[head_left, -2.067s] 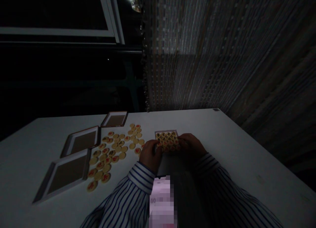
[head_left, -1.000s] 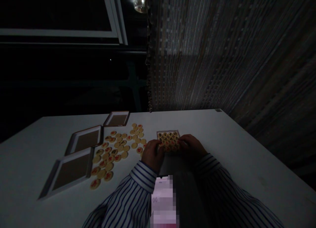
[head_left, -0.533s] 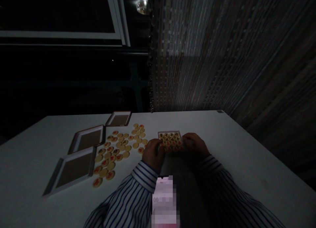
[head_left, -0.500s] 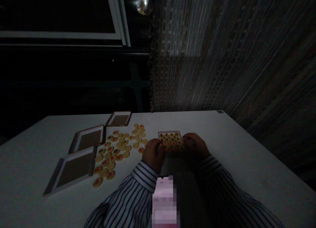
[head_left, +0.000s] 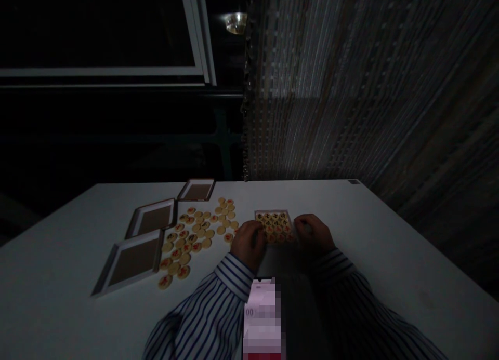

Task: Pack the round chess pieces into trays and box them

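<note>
Left hand (head_left: 249, 243) sits just below the middle of the frame, its fingers curled at the left side of a shallow tray (head_left: 272, 211); I cannot tell from my end whether it grips the rim or a piece; the right hand (head_left: 315, 234) lies right of the tray, thumb and fingers bent towards each other, near the tray's right wall but apart from it, and I cannot make out whether they pinch anything; the tray rests on the white table (head_left: 390, 266) right of centre, with rows of round discs (head_left: 276, 222) inside, black characters on the far rows and red ones nearer; left of centre I see loose pieces (head_left: 192, 238) scattered flat, some marked red or black, others showing plain faces; beyond them, towards the left, stand three more shallow containers, the front one (head_left: 134, 261), the middle one (head_left: 155, 219) and the back one (head_left: 198, 191); at bottom centre a lit screen (head_left: 261, 313) shows between the striped sleeves (head_left: 218, 308); a strand curtain (head_left: 304, 90) fills the upper right.
</note>
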`<state>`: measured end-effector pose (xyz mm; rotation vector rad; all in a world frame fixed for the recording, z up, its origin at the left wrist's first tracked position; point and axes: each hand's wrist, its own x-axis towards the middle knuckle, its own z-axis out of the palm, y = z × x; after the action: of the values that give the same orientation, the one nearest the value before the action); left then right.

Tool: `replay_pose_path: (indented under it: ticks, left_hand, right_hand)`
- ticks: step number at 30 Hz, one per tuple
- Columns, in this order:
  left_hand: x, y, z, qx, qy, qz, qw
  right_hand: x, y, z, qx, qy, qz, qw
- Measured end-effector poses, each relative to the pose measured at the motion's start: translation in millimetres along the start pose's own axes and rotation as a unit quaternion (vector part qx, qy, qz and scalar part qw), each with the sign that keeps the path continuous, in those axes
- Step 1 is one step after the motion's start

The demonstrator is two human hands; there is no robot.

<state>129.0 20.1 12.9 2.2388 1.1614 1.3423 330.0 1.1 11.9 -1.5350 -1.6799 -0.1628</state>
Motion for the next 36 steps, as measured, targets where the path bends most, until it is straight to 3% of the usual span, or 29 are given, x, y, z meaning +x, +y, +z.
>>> replay_pose_path:
  ticks: [9, 14, 20, 26, 31, 36]
  left_hand:
    - [-1, 6, -4.9, -0.022, -0.006, 0.006, 1.000]
    - [-4, 11, -11.1, -0.027, -0.036, -0.002, 0.999]
    - [-9, 17, -28.2, -0.043, -0.072, 0.021, 0.996]
    - [-16, 21, -48.0, -0.036, -0.069, 0.022, 0.997]
    - [-24, 15, -59.8, -0.017, -0.075, 0.008, 0.997]
    - [-34, 0, -61.9, 0.005, -0.046, 0.018, 0.999]
  right_hand:
    - [1, -6, -4, 0.006, 0.024, -0.015, 1.000]
    - [1, -9, -7, 0.007, 0.023, -0.011, 1.000]
    - [3, -16, -12, 0.022, 0.030, -0.025, 0.999]
    - [4, -22, -15, 0.043, 0.010, -0.027, 0.999]
    - [5, -36, -18, 0.057, -0.014, -0.051, 0.997]
    - [7, -54, -20, 0.058, -0.037, -0.074, 0.995]
